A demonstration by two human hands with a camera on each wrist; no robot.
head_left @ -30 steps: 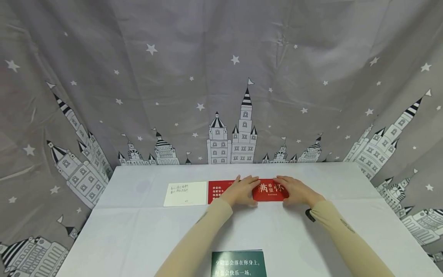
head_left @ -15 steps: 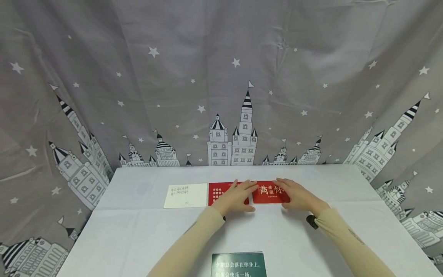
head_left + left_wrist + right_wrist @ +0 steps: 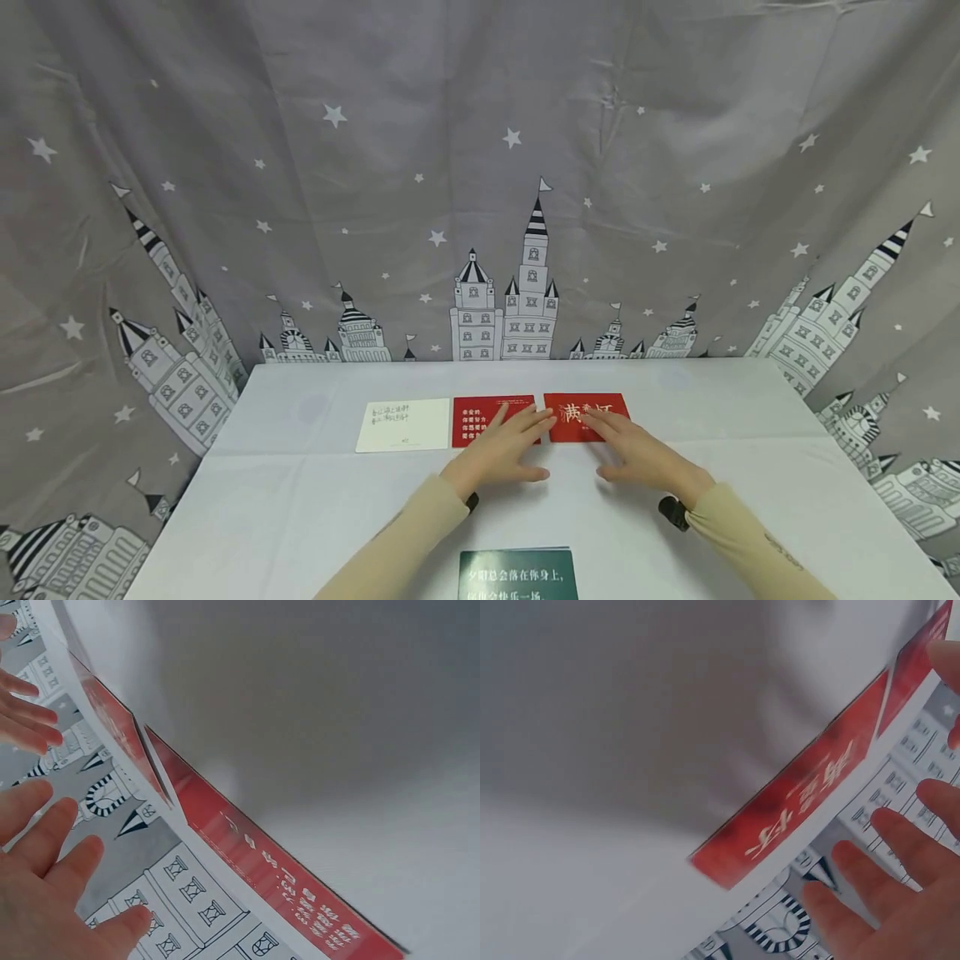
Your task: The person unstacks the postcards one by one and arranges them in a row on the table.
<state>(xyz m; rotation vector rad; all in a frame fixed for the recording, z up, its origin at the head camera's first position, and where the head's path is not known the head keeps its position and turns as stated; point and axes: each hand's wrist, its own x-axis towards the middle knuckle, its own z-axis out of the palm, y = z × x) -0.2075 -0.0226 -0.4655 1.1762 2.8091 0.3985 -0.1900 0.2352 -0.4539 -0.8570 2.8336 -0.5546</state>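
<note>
Three cards lie in a row along the back of the white table. A cream card (image 3: pixel 403 425) with handwriting is leftmost, a red card (image 3: pixel 474 412) with white printed lines is in the middle, and a red card (image 3: pixel 561 407) with large pale characters is at the right. My left hand (image 3: pixel 504 450) hovers over the middle card's lower right part, fingers spread, holding nothing. Over the lower edge of the right card is my right hand (image 3: pixel 643 454), fingers extended and nothing in them. Both wrist views show a narrow gap between the two red cards.
A stack of dark green cards (image 3: pixel 517 575) with white writing lies at the table's near side, cut off by the frame. Behind the white table (image 3: pixel 300 500) hangs a grey curtain (image 3: pixel 390 108) printed with stars and castles.
Both hands have drawn back toward the body and lifted off the right red card, uncovering more of the middle card. The cards stay in their row.
</note>
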